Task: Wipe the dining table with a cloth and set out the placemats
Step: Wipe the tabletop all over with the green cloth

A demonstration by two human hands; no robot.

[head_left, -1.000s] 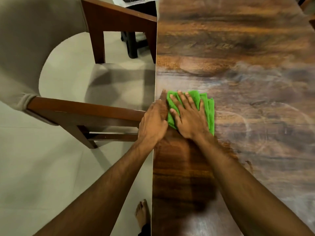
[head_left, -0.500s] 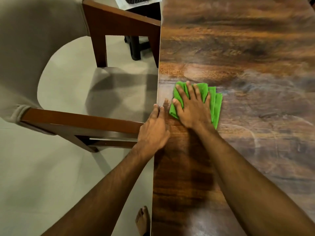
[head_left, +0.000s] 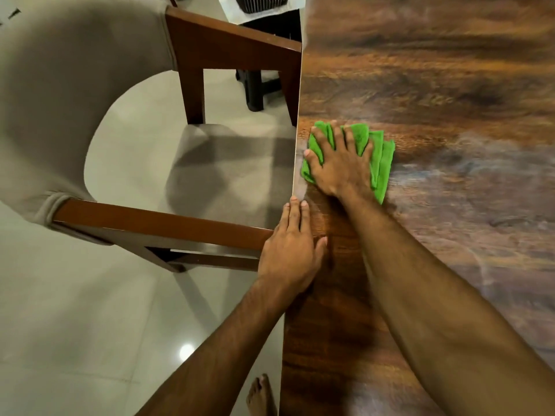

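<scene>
At left counter (head_left: pixel 450 85) edge, right hand (head_left: pixel 339 168) pressed flat on green cloth (head_left: pixel 382 159), fingers spread, grip apart. Left hand (head_left: pixel 289 253) nearer, flat on counter, grip apart too.

Left hand (head_left: pixel 288 250): bare. Nails at the tips of the fingers (head_left: pixel 295 214) are short and trimmed close. Behind the fingers, the back of the hand shows low knuckle ridges and faint tendon lines.

Right hand (head_left: pixel 339 166): bare. Short nail visible on the thumb. Creased knuckles at the base of the fingers, tendon lines running back from them to the wrist.

Left forearm (head_left: pixel 216 349): bare from wrist to frame edge, fine hair along its length.

Right forearm (head_left: pixel 435 295): bare likewise, fine hair clearest just behind the wrist.

Foot (head_left: pixel 261 397): bare, toes visible, heel cut off by frame edge. Cannot tell which foot.
</scene>
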